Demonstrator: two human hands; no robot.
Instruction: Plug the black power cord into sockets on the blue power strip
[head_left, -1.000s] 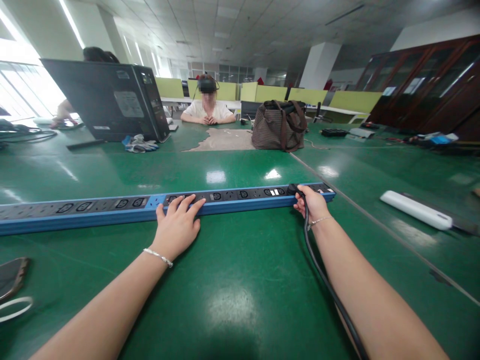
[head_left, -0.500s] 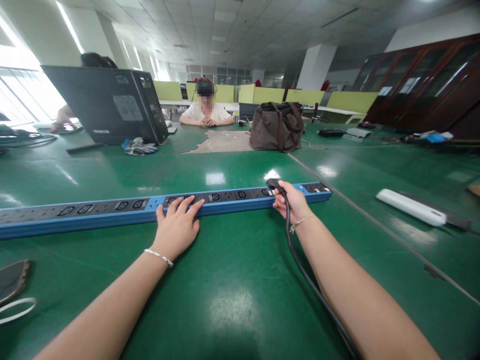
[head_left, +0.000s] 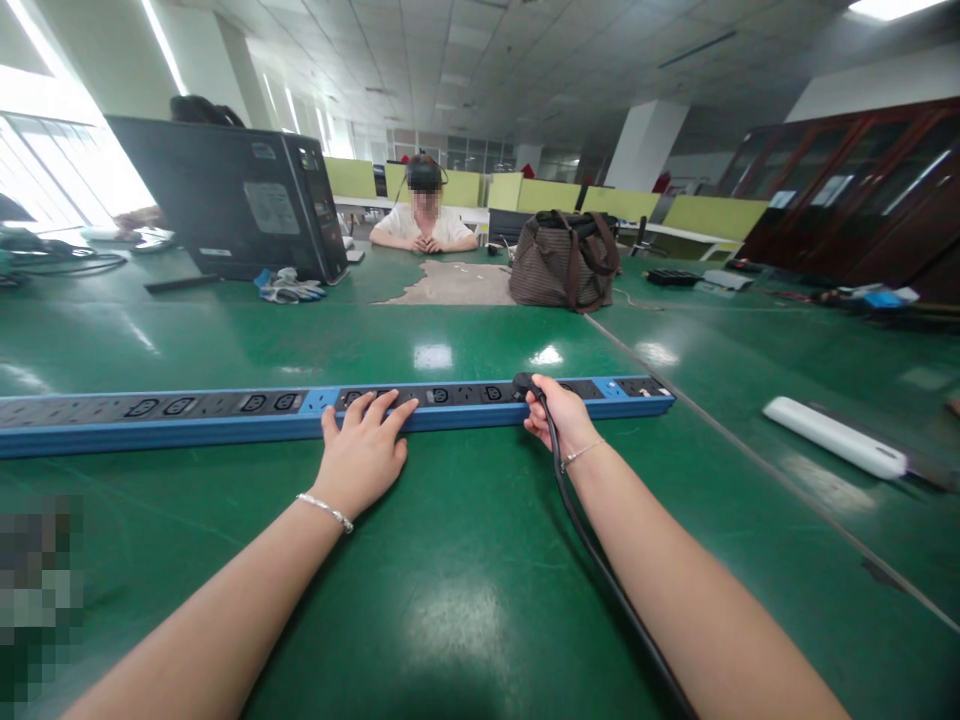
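Note:
A long blue power strip [head_left: 247, 428] with black sockets lies across the green table. My left hand [head_left: 365, 445] rests on its middle part, fingers spread over the front edge and sockets. Further right, my right hand [head_left: 556, 412] grips a black plug [head_left: 523, 384] over the strip's sockets. Whether the plug sits in a socket cannot be made out. From the plug a black cable [head_left: 574, 510] runs down under my right forearm towards the lower right.
Behind the strip stand a black computer case [head_left: 225, 200] at left, blue-white gloves [head_left: 289, 287] and a brown bag [head_left: 562, 262]. A person [head_left: 424, 225] sits across the table [head_left: 450, 560]. A white bar-shaped device [head_left: 832, 436] lies at right.
My right hand has moved left along the strip with the plug. My left hand stays on the strip. The view has shifted slightly.

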